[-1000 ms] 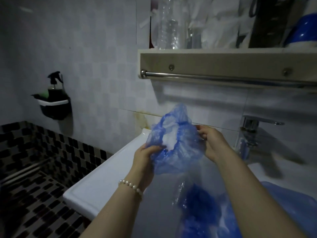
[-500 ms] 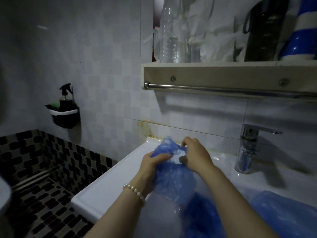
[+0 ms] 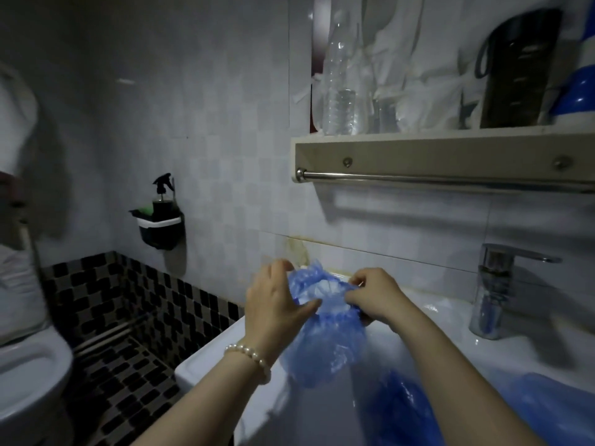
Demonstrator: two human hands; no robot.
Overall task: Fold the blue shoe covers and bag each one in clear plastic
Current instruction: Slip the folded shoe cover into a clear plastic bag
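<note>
A crumpled blue shoe cover (image 3: 325, 342) hangs between both hands above the white sink (image 3: 206, 358). My left hand (image 3: 273, 304), with a pearl bracelet at the wrist, grips its left rim, thumb curled toward the gathered opening. My right hand (image 3: 373, 297) pinches the right side of the elastic rim. The opening shows pale and bunched between the two hands. More blue shoe covers (image 3: 405, 410) lie in the basin below, partly under clear plastic (image 3: 322, 423) and my right forearm.
A chrome tap (image 3: 492, 294) stands at the right of the sink. Above is a shelf (image 3: 444, 152) with a towel rail, a clear bottle (image 3: 341, 88) and a dark jug (image 3: 518, 75). A wall caddy (image 3: 161, 226) holds a spray bottle. A toilet (image 3: 29, 378) sits at the left.
The hands have lowered the shoe cover toward the sink and moved apart, spreading its rim. The camera has tilted so that more of the left side and the toilet show.
</note>
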